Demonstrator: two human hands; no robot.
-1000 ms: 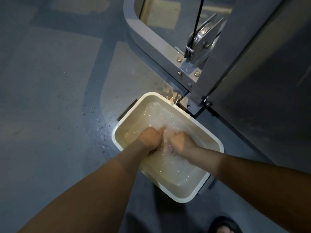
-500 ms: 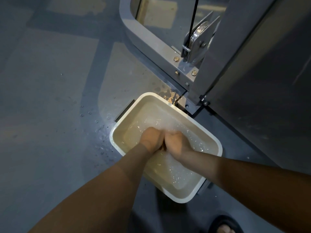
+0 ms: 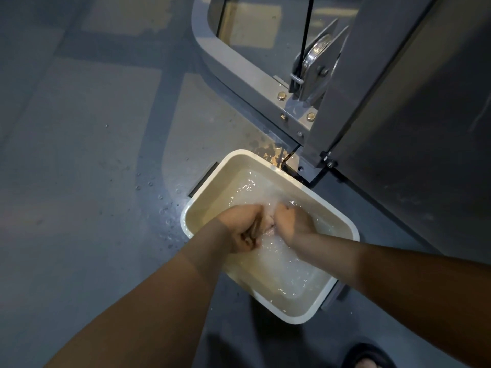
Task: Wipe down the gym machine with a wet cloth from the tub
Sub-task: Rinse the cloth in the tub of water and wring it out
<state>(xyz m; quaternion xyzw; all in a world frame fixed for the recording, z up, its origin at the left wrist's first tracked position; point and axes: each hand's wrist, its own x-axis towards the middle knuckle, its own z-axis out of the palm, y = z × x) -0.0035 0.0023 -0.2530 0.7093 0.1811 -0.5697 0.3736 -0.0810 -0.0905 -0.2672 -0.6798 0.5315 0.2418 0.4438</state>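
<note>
Left hand [image 3: 239, 231] and right hand [image 3: 292, 224] are bunching together, knuckles touching, both clamping a pale cloth [image 3: 268, 226] wad in the white tub [image 3: 210, 208] water; the cloth is mostly hidden. Risk: lifting it sopping is likely adding drips to the spattered floor [image 3: 79, 181] left of the left hand, making it slippery. Gym machine frame [image 3: 239, 73] is crowding just beyond the right hand; open room is lying leftward.
</note>
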